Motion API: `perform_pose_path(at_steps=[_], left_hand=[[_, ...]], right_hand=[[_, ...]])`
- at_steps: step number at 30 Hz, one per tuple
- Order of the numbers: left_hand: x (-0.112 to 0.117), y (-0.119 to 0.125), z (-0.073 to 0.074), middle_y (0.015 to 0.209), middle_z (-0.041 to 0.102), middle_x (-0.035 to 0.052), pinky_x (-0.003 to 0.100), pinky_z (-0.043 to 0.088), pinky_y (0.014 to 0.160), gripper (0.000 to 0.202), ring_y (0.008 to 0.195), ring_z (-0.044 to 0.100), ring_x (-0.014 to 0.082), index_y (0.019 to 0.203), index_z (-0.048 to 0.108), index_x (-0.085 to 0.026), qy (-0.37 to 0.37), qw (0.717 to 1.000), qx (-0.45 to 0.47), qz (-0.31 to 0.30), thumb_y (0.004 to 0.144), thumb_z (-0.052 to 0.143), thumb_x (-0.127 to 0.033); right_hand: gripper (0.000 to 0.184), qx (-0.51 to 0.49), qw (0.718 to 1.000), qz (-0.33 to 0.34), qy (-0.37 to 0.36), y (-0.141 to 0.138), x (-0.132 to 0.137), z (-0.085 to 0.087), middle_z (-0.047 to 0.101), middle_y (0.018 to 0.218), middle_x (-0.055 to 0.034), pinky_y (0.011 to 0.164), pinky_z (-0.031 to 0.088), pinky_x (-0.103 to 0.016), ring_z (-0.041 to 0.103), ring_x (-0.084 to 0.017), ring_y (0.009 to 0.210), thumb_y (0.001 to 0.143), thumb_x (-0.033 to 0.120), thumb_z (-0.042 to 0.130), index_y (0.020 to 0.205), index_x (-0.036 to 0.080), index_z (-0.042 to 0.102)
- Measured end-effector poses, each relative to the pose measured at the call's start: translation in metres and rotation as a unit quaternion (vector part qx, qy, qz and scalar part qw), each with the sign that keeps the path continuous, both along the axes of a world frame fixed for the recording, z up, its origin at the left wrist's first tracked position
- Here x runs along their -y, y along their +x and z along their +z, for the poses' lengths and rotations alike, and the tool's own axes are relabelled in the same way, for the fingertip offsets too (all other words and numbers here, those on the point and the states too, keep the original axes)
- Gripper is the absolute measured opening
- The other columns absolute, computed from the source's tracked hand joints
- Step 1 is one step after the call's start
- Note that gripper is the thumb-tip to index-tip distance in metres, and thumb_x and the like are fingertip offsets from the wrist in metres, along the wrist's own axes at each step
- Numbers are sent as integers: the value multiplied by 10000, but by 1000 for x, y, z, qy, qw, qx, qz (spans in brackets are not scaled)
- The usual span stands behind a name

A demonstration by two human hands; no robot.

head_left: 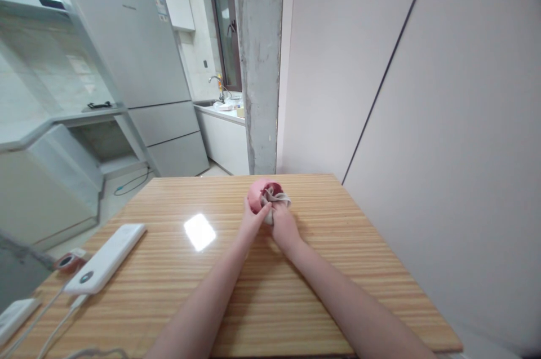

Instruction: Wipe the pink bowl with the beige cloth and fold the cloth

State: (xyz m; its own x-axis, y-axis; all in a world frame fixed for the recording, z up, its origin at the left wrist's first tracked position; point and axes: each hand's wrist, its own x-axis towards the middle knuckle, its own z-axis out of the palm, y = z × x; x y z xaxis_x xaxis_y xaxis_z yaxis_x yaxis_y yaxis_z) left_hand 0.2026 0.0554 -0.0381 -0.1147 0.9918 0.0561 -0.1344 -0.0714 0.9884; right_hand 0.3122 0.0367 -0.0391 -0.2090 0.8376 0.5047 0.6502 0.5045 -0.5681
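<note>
Near the far edge of the wooden table, a pink rounded bowl-like container (256, 192) is tipped with its opening toward me. My left hand (256, 214) grips its left side, thumb across the near rim. A greyish-beige cloth (276, 196) is bunched in the opening and spills over the right rim. My right hand (283, 222) is closed on the cloth and pushed in at the opening; its fingertips are hidden in the folds.
On the left of the wooden table (321, 302) lies a white power bank (107, 260) with cables. Beside it are a small reddish-brown round object (70, 262) and a white power strip (17, 317). A pale wall (401, 139) stands along the right; a fridge (127, 49) is behind.
</note>
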Motion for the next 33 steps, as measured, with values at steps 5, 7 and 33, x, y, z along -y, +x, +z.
perform_pose_path(at_steps=[5, 7, 33], left_hand=[[7, -6, 8, 1232, 569, 124, 337, 413, 993, 649, 1144, 554, 233, 1285, 402, -183, 78, 989, -115, 40, 746, 650, -446], [8, -14, 15, 1217, 577, 111, 342, 408, 993, 606, 1131, 556, 235, 1274, 428, -185, 119, 976, -181, 32, 761, 631, -436], [4, -28, 23, 1134, 649, 106, 416, 458, 942, 737, 1078, 602, 276, 1332, 440, -203, 126, 964, -233, 15, 689, 703, -450]], right_hand=[[528, -26, 997, 75, -2, 3, -3, -3, 615, 1192, -139, 1018, 402, -366, 534, -239, 1125, 691, 50, 528, 1212, 127, 559], [526, 13, 994, 104, -3, 8, -7, -1, 620, 1191, -125, 1011, 403, -352, 529, -235, 1131, 688, 38, 532, 1201, 142, 577], [241, 173, 981, 42, 73, 19, -15, 2, 639, 1160, -126, 983, 383, -477, 506, -283, 1144, 888, 182, 502, 1057, 180, 674]])
